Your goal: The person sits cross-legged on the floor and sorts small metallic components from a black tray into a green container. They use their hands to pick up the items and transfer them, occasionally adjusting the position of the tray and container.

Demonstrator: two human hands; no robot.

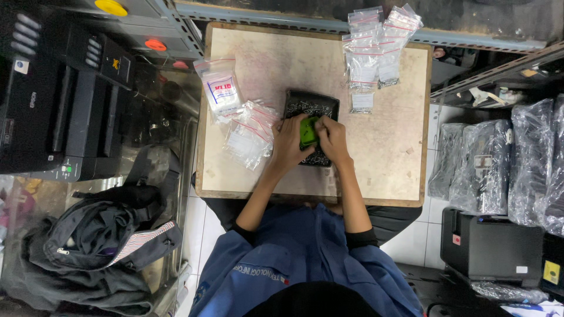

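Nearest the camera, at the bottom centre of the frame, both forearms extend upward out of blue sleeves and converge on one spot at mid-frame. The left hand [289,142] and the right hand [332,140] meet over a small green object [308,131], which sits between them, touching both. Each hand is curled, fingers pressed around the green object from its own side; whether the fingertips pinch it or merely steady it cannot be told. Neither hand is nearer: the object lies at the midpoint, to the right of the left hand and to the left of the right hand. Its long axis runs roughly up-down in the frame.

Directly under the hands lies a black tray [311,107] holding small metal parts, its visible portion just above the knuckles. The tray rests on a worn wooden board [388,147].

Left of the left hand, near but apart from it, lies a loose heap of clear zip bags [249,132]. Farther up, at the top right of the board, a second group of zip bags [373,50] lies well apart from both hands.

At the far left of the frame stands a black printer [56,94].
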